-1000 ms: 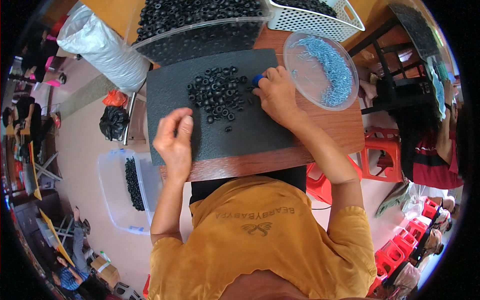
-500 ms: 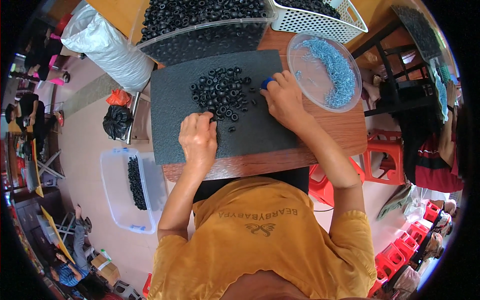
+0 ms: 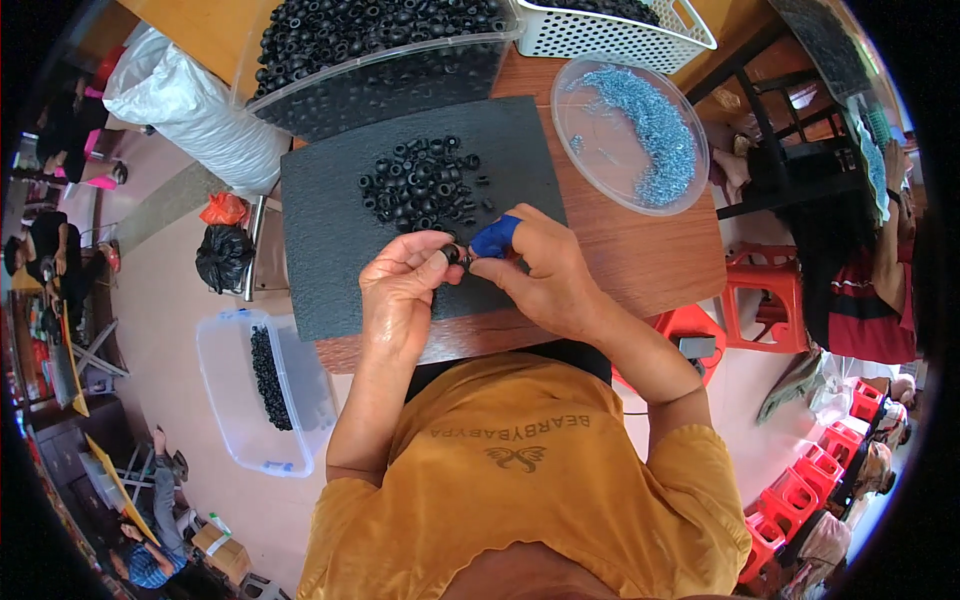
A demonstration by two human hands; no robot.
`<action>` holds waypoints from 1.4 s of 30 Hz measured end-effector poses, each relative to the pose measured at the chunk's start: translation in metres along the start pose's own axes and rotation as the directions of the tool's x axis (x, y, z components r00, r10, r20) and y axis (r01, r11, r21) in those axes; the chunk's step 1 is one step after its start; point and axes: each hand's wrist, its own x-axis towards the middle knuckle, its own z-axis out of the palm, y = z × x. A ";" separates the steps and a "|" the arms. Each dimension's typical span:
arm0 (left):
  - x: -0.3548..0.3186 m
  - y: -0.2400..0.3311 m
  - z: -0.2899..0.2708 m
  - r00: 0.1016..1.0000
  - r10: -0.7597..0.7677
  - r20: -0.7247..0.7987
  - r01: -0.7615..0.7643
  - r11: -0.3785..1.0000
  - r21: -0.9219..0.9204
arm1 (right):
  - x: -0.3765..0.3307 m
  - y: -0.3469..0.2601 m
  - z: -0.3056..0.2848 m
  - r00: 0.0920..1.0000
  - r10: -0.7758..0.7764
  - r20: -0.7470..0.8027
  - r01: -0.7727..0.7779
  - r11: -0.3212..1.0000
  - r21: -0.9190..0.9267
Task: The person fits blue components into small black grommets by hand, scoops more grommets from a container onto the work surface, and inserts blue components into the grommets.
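Left hand (image 3: 400,290) is pinching a small black ring (image 3: 452,254) btwn thumb and fingertips, closed on it. Right hand (image 3: 545,275), blue cot on the forefinger (image 3: 494,238), is pressing in against that ring, fingers curled shut; whether it's gripping a small part of its own, can't tell. Both are meeting over the near half of the black mat (image 3: 330,230), prob. so a dropped piece is landing on the mat, not the floor. Loose ring pile (image 3: 425,185) is lying just beyond, w/ bare mat to its left. Clear dish of blue bits (image 3: 630,130) is sitting right, close by. Table's near edge (image 3: 640,295) is running just under the wrists; little room there. Tub of black rings (image 3: 380,60) is blocking the far side.
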 end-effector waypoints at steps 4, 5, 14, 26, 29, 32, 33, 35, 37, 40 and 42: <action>-0.004 -0.005 0.013 0.998 0.049 0.031 -0.050 0.997 0.050 | -0.001 -0.001 -0.002 0.998 -0.055 -0.005 0.055 0.998 -0.020; -0.005 -0.006 0.015 0.997 0.076 0.015 -0.077 0.993 0.091 | -0.003 0.000 -0.002 0.999 -0.053 -0.006 0.053 0.998 -0.025; -0.014 -0.027 0.011 0.990 -0.047 0.132 0.060 0.994 -0.096 | -0.014 -0.001 -0.006 0.987 0.145 -0.064 -0.141 0.988 0.059; -0.042 -0.031 -0.002 0.976 -0.166 0.142 0.171 0.985 -0.022 | -0.026 0.018 -0.003 0.956 0.290 0.053 -0.294 0.950 0.105; -0.046 -0.021 -0.015 0.986 -0.126 0.105 0.132 0.990 -0.044 | -0.016 0.022 0.015 1.000 0.011 -0.012 -0.012 0.996 -0.087; -0.047 -0.011 -0.024 0.999 -0.013 0.037 0.015 0.998 -0.068 | -0.010 0.029 0.039 0.951 -0.310 -0.008 0.296 0.916 -0.270; -0.047 -0.010 -0.029 0.999 -0.009 0.038 0.012 0.998 -0.068 | -0.008 0.028 0.043 0.950 -0.313 -0.008 0.299 0.915 -0.271; -0.047 -0.009 -0.036 1.000 -0.005 -0.016 0.004 0.996 -0.086 | -0.004 0.026 0.049 0.899 -0.410 0.156 0.437 0.806 -0.400; -0.048 -0.009 -0.039 1.000 0.013 0.001 -0.013 0.994 -0.108 | -0.006 0.027 0.054 0.886 -0.422 0.193 0.464 0.782 -0.416; -0.046 -0.010 -0.039 1.000 0.020 -0.009 -0.021 0.993 -0.118 | -0.007 0.025 0.054 0.892 -0.365 0.267 0.450 0.766 -0.459; -0.042 -0.010 -0.034 1.000 -0.018 -0.021 0.015 0.993 -0.121 | -0.007 0.025 0.049 0.932 -0.307 0.195 0.361 0.844 -0.397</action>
